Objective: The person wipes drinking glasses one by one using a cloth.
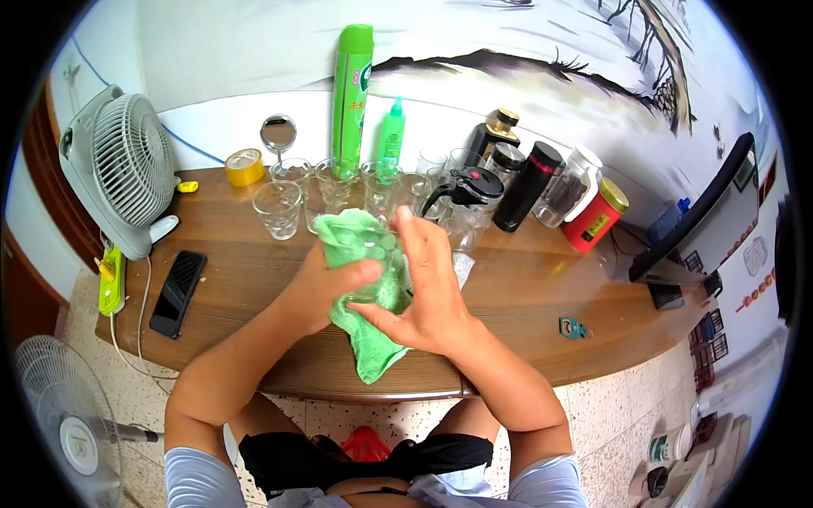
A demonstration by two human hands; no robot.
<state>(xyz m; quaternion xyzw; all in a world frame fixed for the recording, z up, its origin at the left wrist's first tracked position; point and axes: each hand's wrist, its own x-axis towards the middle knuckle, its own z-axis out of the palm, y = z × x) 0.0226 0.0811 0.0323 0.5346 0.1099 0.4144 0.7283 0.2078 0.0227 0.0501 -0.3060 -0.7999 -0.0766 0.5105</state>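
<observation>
A green cloth (373, 347) hangs between my hands over the front part of the wooden table, with a clear glass (373, 250) lying against it. My left hand (326, 284) is wrapped round the cloth and the glass from the left, its thumb across the glass. On the right, my right hand (428, 292) has its fingers raised and spread, its thumb at the lower end of the glass. Just behind my hands, several clear glasses (278, 209) stand upright in a group, beside a glass pot with a black lid (476, 184).
A small fan (131, 161), yellow tape (245, 168) and a black phone (178, 293) are at the left. Behind the glasses stand a tall green can (351, 102) and a green spray bottle (392, 135). Rightward are a black flask (528, 186), a red tin (596, 216) and a bottle opener (572, 328).
</observation>
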